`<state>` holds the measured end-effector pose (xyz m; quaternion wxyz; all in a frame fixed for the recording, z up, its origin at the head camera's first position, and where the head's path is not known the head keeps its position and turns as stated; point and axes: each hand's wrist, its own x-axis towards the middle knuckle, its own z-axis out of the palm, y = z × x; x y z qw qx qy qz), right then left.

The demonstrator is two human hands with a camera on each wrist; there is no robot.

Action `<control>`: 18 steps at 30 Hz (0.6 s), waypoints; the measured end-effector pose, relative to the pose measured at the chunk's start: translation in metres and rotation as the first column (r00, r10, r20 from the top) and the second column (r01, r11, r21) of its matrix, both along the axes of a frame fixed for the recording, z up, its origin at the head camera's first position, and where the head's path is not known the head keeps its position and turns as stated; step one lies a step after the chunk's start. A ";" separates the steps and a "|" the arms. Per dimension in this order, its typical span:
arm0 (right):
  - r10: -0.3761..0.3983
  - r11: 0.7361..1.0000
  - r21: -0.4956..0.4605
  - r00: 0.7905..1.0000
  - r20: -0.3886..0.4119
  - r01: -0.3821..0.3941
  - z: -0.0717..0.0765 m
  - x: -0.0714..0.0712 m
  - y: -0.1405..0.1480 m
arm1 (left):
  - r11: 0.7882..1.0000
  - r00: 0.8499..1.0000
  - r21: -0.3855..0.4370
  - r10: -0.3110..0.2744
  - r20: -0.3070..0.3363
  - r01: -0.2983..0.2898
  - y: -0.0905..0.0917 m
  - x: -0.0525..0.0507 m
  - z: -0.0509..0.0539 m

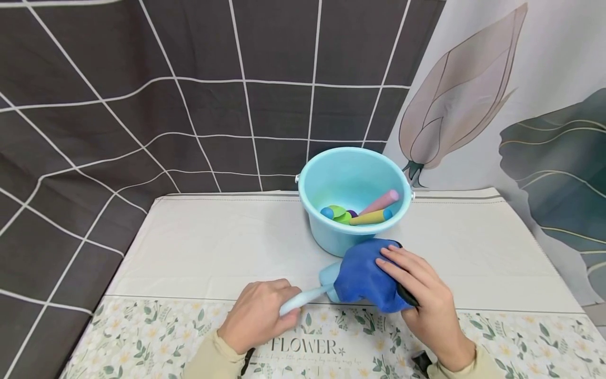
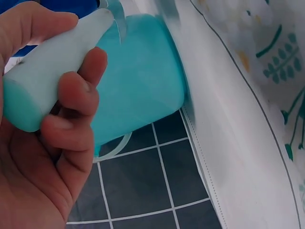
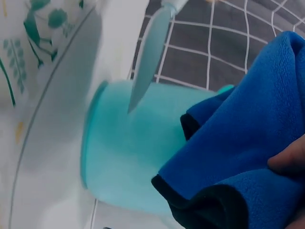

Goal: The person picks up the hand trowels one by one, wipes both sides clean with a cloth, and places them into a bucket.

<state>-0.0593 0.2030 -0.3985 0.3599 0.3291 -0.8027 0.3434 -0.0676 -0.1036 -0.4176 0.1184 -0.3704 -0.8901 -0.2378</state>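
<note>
My left hand grips the pale handle of a light-blue utensil; its broad, flat blade looks thin from the side, and its exact kind is unclear. In the left wrist view, fingers and thumb curl round the handle. My right hand holds a blue towel with black edging, fingers bent over its right side. From the head, the towel hides part of the blade. Just behind both stands a light-blue bucket.
Inside the bucket lie a pink piece, a yellow piece with a blue end, and green pieces. A floral and white cloth covers the table. Dark grid fabric hangs behind it.
</note>
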 end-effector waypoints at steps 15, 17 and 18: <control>0.115 0.991 0.055 0.991 0.063 -0.119 -0.014 0.007 -0.015 | 0.996 0.994 0.077 -0.062 0.085 0.056 0.005 -0.008 -0.009; 0.113 0.989 0.090 0.990 0.083 -0.121 -0.016 0.007 -0.015 | 0.995 0.992 0.076 -0.068 0.105 0.060 0.005 -0.009 -0.009; 0.108 0.986 0.118 0.989 0.102 -0.120 -0.017 0.007 -0.014 | 0.995 0.991 0.077 -0.070 0.112 0.061 0.005 -0.009 -0.009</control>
